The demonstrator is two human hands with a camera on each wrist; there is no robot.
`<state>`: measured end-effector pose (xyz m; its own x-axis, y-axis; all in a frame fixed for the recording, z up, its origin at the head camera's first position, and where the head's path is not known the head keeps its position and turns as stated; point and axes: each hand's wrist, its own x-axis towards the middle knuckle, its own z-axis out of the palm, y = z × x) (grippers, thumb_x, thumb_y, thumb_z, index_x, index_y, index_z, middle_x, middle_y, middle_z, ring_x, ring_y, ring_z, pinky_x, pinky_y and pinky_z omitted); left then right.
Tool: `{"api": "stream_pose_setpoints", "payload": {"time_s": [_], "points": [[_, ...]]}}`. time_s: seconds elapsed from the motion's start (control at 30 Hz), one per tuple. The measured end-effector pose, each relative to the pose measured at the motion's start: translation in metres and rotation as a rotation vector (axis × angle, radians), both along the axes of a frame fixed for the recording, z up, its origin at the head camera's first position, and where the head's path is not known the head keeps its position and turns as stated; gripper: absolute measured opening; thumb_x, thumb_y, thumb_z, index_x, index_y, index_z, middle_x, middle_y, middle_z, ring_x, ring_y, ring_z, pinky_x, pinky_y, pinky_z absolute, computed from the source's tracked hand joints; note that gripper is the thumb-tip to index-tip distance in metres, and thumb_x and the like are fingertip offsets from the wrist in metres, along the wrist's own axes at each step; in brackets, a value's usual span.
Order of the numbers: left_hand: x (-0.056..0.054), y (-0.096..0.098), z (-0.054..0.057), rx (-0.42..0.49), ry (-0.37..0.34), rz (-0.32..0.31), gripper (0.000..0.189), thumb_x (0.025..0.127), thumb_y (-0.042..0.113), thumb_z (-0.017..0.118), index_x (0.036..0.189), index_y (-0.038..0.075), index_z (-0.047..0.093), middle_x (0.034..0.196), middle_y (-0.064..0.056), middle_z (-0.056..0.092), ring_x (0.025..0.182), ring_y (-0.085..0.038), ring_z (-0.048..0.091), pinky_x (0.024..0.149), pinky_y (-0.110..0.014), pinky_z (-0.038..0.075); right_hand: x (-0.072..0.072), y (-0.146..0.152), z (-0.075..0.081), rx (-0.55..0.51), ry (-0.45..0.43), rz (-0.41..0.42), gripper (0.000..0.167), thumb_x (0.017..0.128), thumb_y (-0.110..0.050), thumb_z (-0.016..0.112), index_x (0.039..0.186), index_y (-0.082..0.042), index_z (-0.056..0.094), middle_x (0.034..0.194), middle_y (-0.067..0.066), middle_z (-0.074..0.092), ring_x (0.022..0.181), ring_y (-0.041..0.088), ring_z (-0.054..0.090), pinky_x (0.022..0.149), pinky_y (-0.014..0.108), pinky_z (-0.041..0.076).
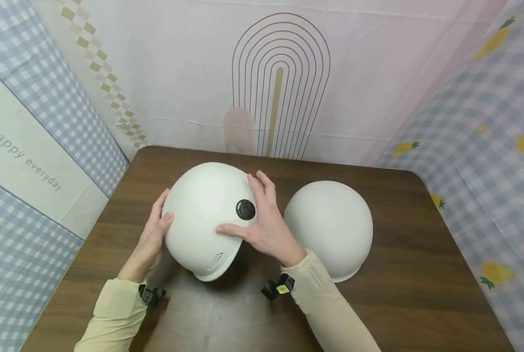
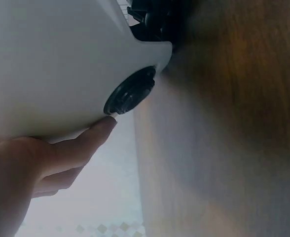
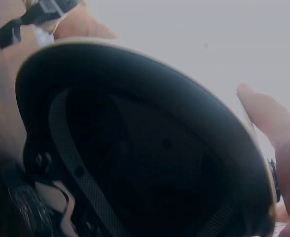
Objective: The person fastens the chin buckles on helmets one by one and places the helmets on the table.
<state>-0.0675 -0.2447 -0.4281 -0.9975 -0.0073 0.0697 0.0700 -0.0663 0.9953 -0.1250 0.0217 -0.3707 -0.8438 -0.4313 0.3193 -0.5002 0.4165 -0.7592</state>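
Both hands hold a white helmet (image 1: 205, 210) tilted over the table, with small vent slots at its lower edge. My left hand (image 1: 149, 239) grips its left side, thumb on the near face. Across the right side spreads my right hand (image 1: 271, 225), thumb and fingers on either side of a black round disc (image 1: 245, 209). Another black disc (image 2: 130, 91) shows in the left wrist view, where my left fingers (image 2: 76, 148) press by it. The right wrist view looks into the dark lining (image 3: 150, 148) with its webbing straps, my right thumb (image 3: 266, 111) at the rim.
A second white dome-shaped shell (image 1: 332, 225) stands rim down on the brown wooden table (image 1: 411, 274), just right of my right forearm. Patterned cloth (image 1: 178, 73) hangs behind the table and along both sides. Each wrist carries a small black camera (image 1: 271, 289).
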Motion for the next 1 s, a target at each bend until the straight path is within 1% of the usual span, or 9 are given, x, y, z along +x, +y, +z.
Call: {"api": "stream_pose_setpoints", "payload": {"time_s": [0.07, 0.17, 0.27, 0.37, 0.47, 0.63, 0.73, 0.87, 1.0], "points": [[0.0, 0.0, -0.001, 0.004, 0.004, -0.004, 0.063, 0.102, 0.031, 0.039, 0.156, 0.03, 0.008, 0.161, -0.002, 0.003, 0.143, -0.028, 0.01, 0.106, -0.064, 0.011, 0.001, -0.002, 0.001, 0.02, -0.062, -0.029, 0.113, 0.066, -0.066, 0.079, 0.155, -0.024, 0.023, 0.159, -0.003, 0.002, 0.143, 0.022, 0.018, 0.104, 0.054, 0.035], [0.0, 0.0, -0.002, 0.009, 0.012, -0.012, 0.062, 0.102, 0.033, 0.037, 0.156, 0.03, 0.007, 0.161, -0.002, 0.003, 0.143, -0.029, 0.009, 0.106, -0.066, 0.01, 0.002, -0.003, 0.001, 0.061, -0.088, -0.046, 0.111, 0.066, -0.073, 0.073, 0.155, -0.028, 0.023, 0.16, -0.007, -0.004, 0.145, 0.021, 0.007, 0.102, 0.059, 0.034], [0.001, 0.0, -0.001, 0.008, 0.006, -0.023, 0.062, 0.102, 0.032, 0.037, 0.157, 0.03, 0.006, 0.161, -0.002, 0.002, 0.143, -0.029, 0.008, 0.106, -0.066, 0.009, 0.002, -0.003, 0.002, 0.1, -0.068, -0.049, 0.108, 0.068, -0.075, 0.07, 0.155, -0.031, 0.023, 0.161, -0.008, 0.0, 0.146, 0.017, 0.002, 0.104, 0.062, 0.03], [0.002, -0.002, 0.005, 0.001, 0.002, -0.044, 0.063, 0.104, 0.027, 0.036, 0.157, 0.029, 0.003, 0.161, -0.002, -0.006, 0.144, -0.026, 0.001, 0.109, -0.063, 0.003, 0.0, -0.002, 0.002, 0.121, -0.052, -0.042, 0.107, 0.069, -0.076, 0.068, 0.155, -0.031, 0.022, 0.16, -0.009, 0.009, 0.146, 0.014, 0.005, 0.106, 0.062, 0.025], [0.003, -0.004, 0.014, -0.031, 0.049, -0.064, 0.063, 0.105, 0.019, 0.036, 0.157, 0.028, 0.002, 0.161, 0.0, -0.01, 0.146, -0.021, -0.007, 0.113, -0.053, 0.0, -0.001, -0.002, 0.002, 0.13, -0.047, -0.033, 0.106, 0.07, -0.076, 0.066, 0.155, -0.031, 0.022, 0.16, -0.008, 0.012, 0.146, 0.015, 0.009, 0.107, 0.061, 0.026], [0.003, -0.003, 0.029, -0.157, 0.199, -0.07, 0.057, 0.104, 0.007, 0.038, 0.157, 0.018, 0.019, 0.161, -0.002, 0.005, 0.147, -0.02, 0.001, 0.112, -0.025, 0.015, -0.004, -0.002, 0.0, 0.114, -0.048, -0.032, 0.105, 0.071, -0.074, 0.067, 0.155, -0.03, 0.023, 0.159, -0.005, 0.014, 0.145, 0.015, 0.011, 0.106, 0.058, 0.029], [0.004, -0.001, 0.032, -0.275, 0.233, -0.035, 0.052, 0.104, 0.008, 0.038, 0.155, 0.015, 0.027, 0.16, -0.004, 0.013, 0.146, -0.022, 0.008, 0.114, -0.038, 0.016, -0.004, -0.003, 0.0, 0.112, -0.05, -0.026, 0.104, 0.072, -0.073, 0.068, 0.155, -0.028, 0.024, 0.159, -0.003, 0.015, 0.144, 0.016, 0.012, 0.105, 0.057, 0.03], [0.006, 0.004, 0.03, -0.436, 0.194, 0.022, 0.061, 0.101, 0.021, 0.049, 0.156, 0.024, 0.023, 0.16, -0.003, 0.01, 0.144, -0.031, 0.013, 0.104, -0.068, 0.017, -0.004, -0.004, -0.001, 0.107, -0.048, -0.013, 0.1, 0.073, -0.072, 0.068, 0.154, -0.029, 0.028, 0.158, 0.002, 0.019, 0.142, 0.017, 0.015, 0.105, 0.056, 0.032], [0.007, 0.008, 0.029, -0.48, 0.173, 0.046, 0.075, 0.093, 0.026, 0.061, 0.156, 0.03, 0.019, 0.16, -0.003, 0.009, 0.141, -0.037, 0.018, 0.098, -0.073, 0.023, -0.004, -0.003, -0.001, 0.09, -0.047, -0.018, 0.095, 0.075, -0.07, 0.068, 0.153, -0.03, 0.031, 0.157, 0.004, 0.022, 0.14, 0.017, 0.018, 0.103, 0.054, 0.035]]}}
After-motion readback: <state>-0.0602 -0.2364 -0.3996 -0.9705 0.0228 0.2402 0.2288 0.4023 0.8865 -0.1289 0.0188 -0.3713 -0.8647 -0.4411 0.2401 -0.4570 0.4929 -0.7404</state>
